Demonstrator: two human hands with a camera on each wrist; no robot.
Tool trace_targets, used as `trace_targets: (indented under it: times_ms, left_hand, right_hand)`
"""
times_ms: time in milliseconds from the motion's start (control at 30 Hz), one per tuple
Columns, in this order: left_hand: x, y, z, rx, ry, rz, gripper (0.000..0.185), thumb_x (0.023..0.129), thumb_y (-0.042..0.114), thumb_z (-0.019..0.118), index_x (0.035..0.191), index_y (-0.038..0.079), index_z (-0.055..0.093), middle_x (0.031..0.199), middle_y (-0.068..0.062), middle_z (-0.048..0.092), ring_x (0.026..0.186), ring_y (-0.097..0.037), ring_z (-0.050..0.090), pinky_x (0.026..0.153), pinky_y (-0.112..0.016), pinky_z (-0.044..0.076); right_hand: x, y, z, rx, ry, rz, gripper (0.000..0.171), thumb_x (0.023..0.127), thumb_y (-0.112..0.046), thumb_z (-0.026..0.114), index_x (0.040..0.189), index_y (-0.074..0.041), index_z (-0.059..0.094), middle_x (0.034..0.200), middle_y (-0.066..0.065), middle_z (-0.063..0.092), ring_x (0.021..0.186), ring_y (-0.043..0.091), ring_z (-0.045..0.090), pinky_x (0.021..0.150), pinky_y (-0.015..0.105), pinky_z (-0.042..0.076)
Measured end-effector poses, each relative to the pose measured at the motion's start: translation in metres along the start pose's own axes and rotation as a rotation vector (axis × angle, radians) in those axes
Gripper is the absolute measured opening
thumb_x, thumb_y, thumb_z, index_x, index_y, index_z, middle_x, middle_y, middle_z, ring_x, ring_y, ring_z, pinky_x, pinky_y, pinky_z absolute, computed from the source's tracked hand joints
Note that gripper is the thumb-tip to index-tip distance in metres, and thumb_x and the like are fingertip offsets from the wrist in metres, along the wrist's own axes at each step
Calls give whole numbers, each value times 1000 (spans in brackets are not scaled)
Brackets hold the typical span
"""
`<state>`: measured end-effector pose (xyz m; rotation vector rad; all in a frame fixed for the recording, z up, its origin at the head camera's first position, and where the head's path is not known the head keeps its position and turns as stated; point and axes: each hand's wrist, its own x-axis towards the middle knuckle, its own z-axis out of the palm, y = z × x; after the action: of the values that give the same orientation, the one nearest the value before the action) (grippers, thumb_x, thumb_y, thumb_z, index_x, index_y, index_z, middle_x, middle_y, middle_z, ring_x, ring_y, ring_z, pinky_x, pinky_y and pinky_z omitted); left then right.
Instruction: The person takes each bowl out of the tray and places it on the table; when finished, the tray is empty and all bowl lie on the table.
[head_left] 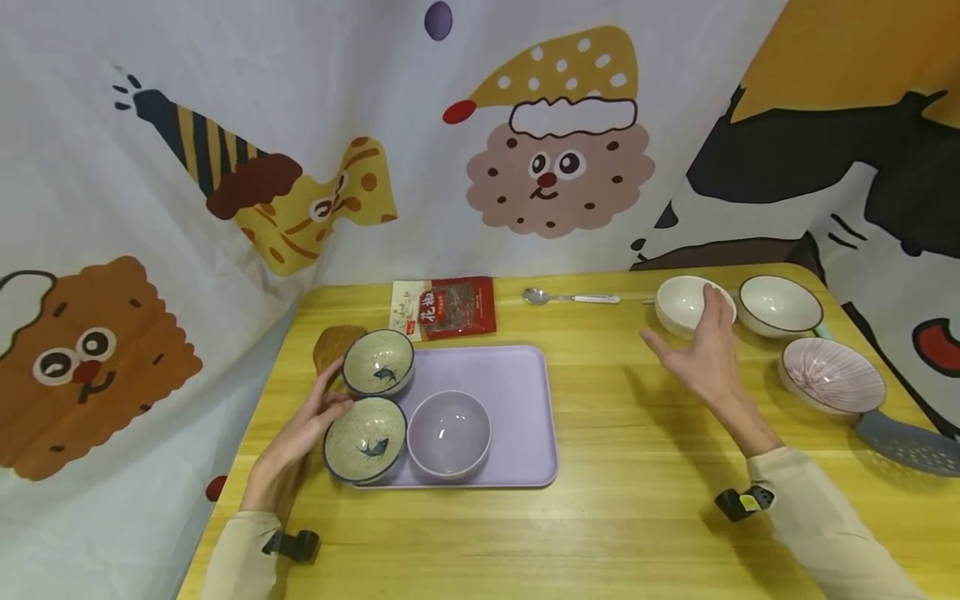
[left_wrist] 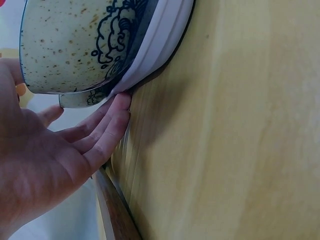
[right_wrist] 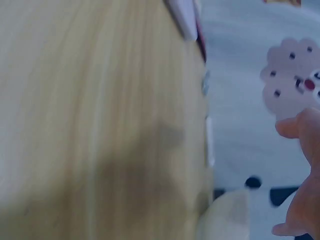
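My left hand [head_left: 300, 432] is at the left side of the lilac tray [head_left: 521, 417], its fairly straight fingers [left_wrist: 102, 132] reaching the tray's edge beside two speckled bowls. The near fish-patterned bowl [head_left: 365, 439] and the far fish-patterned bowl [head_left: 378, 362] stand on the tray's left part, with a plain lilac bowl [head_left: 450, 433] to their right. Over on the right, my right hand [head_left: 708, 358] is raised with nothing in it, thumb spread from the fingers. It overlaps a white bowl [head_left: 678, 304] in the head view.
A dark-rimmed white bowl [head_left: 780, 307] and a striped pinkish bowl [head_left: 832, 375] stand at the right, near a grey slotted utensil [head_left: 911, 442]. Along the back lie a red spice packet [head_left: 450, 307] and a spoon [head_left: 570, 297]. A brown wooden object [head_left: 335, 343] sits behind the tray's left corner.
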<state>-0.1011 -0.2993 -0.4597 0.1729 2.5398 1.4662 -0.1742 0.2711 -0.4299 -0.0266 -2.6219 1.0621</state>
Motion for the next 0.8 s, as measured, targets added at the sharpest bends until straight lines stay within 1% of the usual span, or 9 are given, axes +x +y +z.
trace_targets:
  times_ms: [67,200,333,467,600,700,800]
  left_hand:
    - [0,1,1,5,-4,15,73,106,13,47,164,13,3,128,-30,61,113,-12,58,95,-21,44]
    - [0,1,1,7,-6,17,73,106,13,47,164,14,3,128,-30,61,112,-7,58,95,-21,44]
    - [0,1,0,11,-4,2,73,107,14,47,164,16,2,129,-28,61,110,-2,57,95,-20,44]
    - [0,1,0,3,-2,5,73,107,13,47,164,15,2,127,-29,62,110,-3,57,95,-19,44]
    - [-1,0,0,-8,1,16,74,106,11,47,164,13,2,125,-29,63,109,-6,58,93,-19,44]
    - [-1,1,1,-9,6,15,74,106,11,48,164,13,2,124,-28,63,109,-7,59,92,-19,45]
    - [-1,2,1,-8,7,6,75,106,12,48,164,14,2,124,-27,64,110,-8,59,93,-19,44]
  right_hand:
    - [-2,-11,0,17,-27,-19,111,86,-39,80,161,1,8,165,29,10,148,54,20,115,70,22]
    - [-8,-35,1,58,-78,-67,110,86,-38,80,162,-1,9,166,26,13,150,49,18,117,68,19]
    - [-13,-57,7,78,-129,-136,112,84,-37,83,162,-3,10,166,26,13,150,49,19,116,70,21]
    - [-18,-76,16,83,-184,-215,114,80,-35,85,162,-4,12,167,24,13,151,48,20,114,72,23]
    - [-23,-94,28,95,-244,-300,117,77,-35,88,162,-4,14,168,21,14,152,47,18,114,73,21]
    - [-28,-106,37,101,-297,-351,119,76,-38,89,162,-4,15,168,20,13,153,44,17,115,72,21]
    - [-33,-117,47,99,-357,-391,122,74,-44,89,163,-7,13,170,16,12,154,41,16,116,70,22]
